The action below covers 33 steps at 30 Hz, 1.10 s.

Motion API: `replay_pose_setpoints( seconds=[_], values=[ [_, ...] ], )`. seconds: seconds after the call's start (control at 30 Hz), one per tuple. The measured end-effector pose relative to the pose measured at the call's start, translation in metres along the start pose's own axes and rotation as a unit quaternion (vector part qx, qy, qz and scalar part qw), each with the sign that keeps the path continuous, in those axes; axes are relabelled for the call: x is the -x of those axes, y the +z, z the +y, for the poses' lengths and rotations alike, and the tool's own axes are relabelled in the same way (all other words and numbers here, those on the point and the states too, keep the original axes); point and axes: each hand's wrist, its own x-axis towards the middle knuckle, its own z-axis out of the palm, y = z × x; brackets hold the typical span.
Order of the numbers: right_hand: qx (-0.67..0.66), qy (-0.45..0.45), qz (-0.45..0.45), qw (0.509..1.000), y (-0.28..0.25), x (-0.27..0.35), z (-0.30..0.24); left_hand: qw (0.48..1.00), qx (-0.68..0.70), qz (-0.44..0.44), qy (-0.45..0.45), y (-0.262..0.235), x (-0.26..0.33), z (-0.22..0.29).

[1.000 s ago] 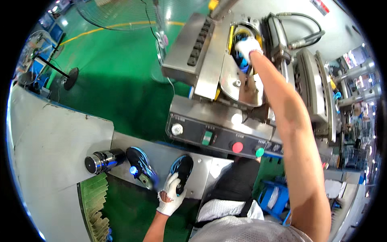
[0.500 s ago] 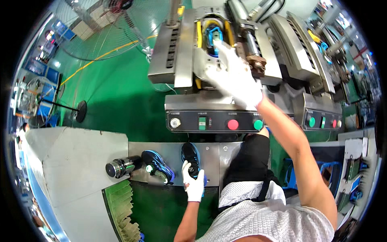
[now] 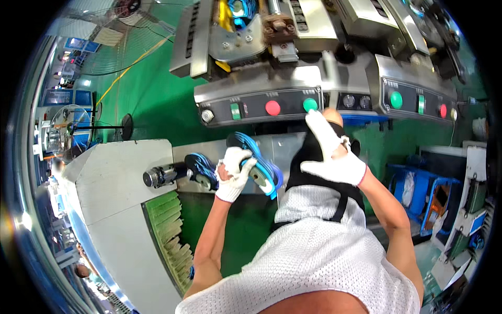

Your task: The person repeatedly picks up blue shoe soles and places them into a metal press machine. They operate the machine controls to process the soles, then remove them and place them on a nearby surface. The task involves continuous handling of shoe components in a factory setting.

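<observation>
My left hand, in a white glove, is closed on the upper edge of a black sports shoe with blue and purple trim. The shoe sits tilted above the metal shelf. Left of that hand a matching shoe rests on the shelf. My right hand, gloved in white too, has its index finger stretched to the lower edge of a green button; contact is hard to tell. The thumb is spread and nothing is held. The button sits on a steel machine's control panel.
A red button is farther left on the panel. At top, the machine's clamp plate is partly cut off. A similar machine panel stands to the right. A dark cylindrical motor juts from a grey cabinet beside a green brush roller.
My right hand has come back from the machine's clamp area to the green button. The left hand has shifted the shoe, now tilted and turned. The whole view has moved.
</observation>
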Motion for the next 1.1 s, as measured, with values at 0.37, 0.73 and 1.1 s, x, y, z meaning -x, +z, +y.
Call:
replay_pose_setpoints(
  seconds=[0.37,0.73,1.1],
  values=[
    [0.015,0.129,0.363,0.923,0.003,0.186,-0.008,0.938,0.175,-0.168,0.248,0.117,-0.105,0.286],
    [0.111,0.207,0.848,0.476,-0.231,0.399,0.052,0.744,0.305,-0.319,0.502,0.227,-0.093,0.421],
    [0.429,0.579,0.418,0.553,-0.405,0.644,0.228,0.909,0.100,-0.358,0.187,0.239,-0.045,0.225]
  ],
)
